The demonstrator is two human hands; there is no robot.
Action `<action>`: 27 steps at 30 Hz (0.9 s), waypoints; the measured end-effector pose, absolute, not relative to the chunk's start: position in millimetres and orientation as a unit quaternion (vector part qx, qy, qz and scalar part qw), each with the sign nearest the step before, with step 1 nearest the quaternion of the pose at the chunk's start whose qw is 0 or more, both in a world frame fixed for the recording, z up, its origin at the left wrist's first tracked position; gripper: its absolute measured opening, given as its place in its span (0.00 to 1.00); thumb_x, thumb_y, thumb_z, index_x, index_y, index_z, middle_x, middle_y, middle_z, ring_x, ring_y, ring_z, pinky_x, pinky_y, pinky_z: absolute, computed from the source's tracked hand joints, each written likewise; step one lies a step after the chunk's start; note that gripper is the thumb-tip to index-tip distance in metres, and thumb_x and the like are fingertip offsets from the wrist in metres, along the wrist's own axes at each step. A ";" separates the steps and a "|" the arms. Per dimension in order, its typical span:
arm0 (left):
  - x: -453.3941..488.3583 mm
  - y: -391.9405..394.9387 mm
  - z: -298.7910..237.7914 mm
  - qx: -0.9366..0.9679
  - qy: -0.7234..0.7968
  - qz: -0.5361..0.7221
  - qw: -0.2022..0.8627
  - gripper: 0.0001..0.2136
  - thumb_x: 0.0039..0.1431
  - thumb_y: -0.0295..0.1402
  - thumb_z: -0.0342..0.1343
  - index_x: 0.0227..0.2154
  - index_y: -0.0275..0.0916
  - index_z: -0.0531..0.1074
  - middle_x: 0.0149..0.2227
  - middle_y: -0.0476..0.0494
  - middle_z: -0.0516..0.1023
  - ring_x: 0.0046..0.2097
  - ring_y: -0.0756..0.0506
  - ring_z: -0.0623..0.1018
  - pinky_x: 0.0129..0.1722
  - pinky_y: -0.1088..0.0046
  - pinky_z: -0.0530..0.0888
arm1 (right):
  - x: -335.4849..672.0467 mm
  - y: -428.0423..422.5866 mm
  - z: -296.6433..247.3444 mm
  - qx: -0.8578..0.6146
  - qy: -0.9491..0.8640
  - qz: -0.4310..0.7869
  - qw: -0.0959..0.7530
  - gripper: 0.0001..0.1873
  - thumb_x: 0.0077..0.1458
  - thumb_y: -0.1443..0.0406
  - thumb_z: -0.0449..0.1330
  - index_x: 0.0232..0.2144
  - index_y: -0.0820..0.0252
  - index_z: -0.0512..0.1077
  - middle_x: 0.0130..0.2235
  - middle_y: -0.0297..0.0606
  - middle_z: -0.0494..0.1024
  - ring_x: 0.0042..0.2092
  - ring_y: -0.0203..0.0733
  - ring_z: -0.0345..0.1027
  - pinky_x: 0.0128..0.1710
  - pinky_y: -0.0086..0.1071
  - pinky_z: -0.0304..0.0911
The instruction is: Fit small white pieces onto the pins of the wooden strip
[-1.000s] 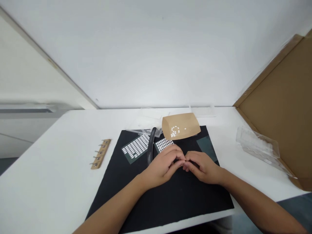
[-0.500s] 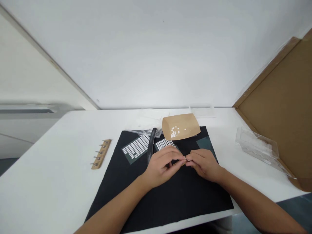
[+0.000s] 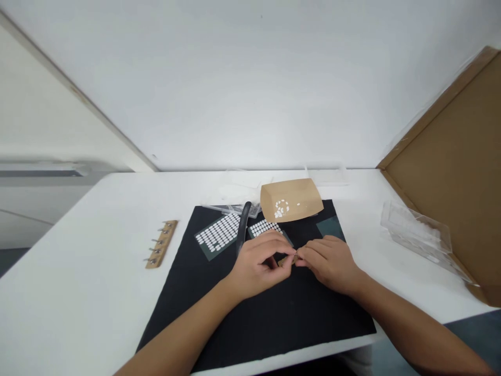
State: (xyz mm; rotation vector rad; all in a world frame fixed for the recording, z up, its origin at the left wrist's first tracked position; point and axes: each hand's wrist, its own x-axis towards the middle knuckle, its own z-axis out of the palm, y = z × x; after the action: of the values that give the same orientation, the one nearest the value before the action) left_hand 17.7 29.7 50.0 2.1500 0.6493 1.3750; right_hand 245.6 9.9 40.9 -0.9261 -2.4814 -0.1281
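Above the black mat (image 3: 282,324), my left hand (image 3: 263,263) and my right hand (image 3: 329,263) meet fingertip to fingertip. Each is closed in a pinch around something tiny and shiny, mostly covered by the fingers. A bit of tan material (image 3: 281,262) shows between my left thumb and fingers; its full shape is hidden. Just beyond the hands lie a dark green sheet of white oval pieces (image 3: 221,235) and a second such sheet (image 3: 264,227). A black curved handle (image 3: 243,224) rests between these sheets.
A brown paper tray (image 3: 293,193) with loose white ovals stands behind the hands. On the left lies a wooden strip with metal pins (image 3: 162,244). Clear plastic boxes (image 3: 417,227) and a cardboard panel (image 3: 450,172) are at right. A green card (image 3: 331,228) lies by the mat's edge.
Both hands stay pinched together and have shifted slightly left. More of the tan material shows between my left fingers. The view has tilted a little.
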 end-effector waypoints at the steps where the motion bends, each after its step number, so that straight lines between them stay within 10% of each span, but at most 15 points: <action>1: 17.8 29.8 51.2 0.791 0.237 0.505 0.252 0.08 0.58 0.19 0.64 0.38 0.37 0.80 0.34 0.40 0.83 0.37 0.46 0.82 0.24 0.81 0.76 | 245.2 9.5 42.0 -0.336 -0.908 -0.048 0.245 0.16 0.78 0.62 0.53 0.36 0.57 0.74 0.30 0.33 0.78 0.30 0.37 0.66 0.32 0.38 0.48; 27: 10.3 24.5 53.4 0.681 0.291 0.396 0.543 0.04 0.62 0.27 0.64 0.38 0.32 0.81 0.36 0.41 0.80 0.26 0.51 0.81 0.18 0.81 0.80 | 242.9 4.4 50.5 -0.309 -0.823 0.350 0.322 0.17 0.78 0.60 0.49 0.36 0.57 0.71 0.25 0.26 0.73 0.28 0.33 0.67 0.35 0.27 0.60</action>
State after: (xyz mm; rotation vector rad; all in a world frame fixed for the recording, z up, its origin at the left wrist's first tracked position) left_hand 10.3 24.5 53.4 1.6167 0.6920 0.9401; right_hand 242.9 4.4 50.5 -0.8118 -2.1618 0.9200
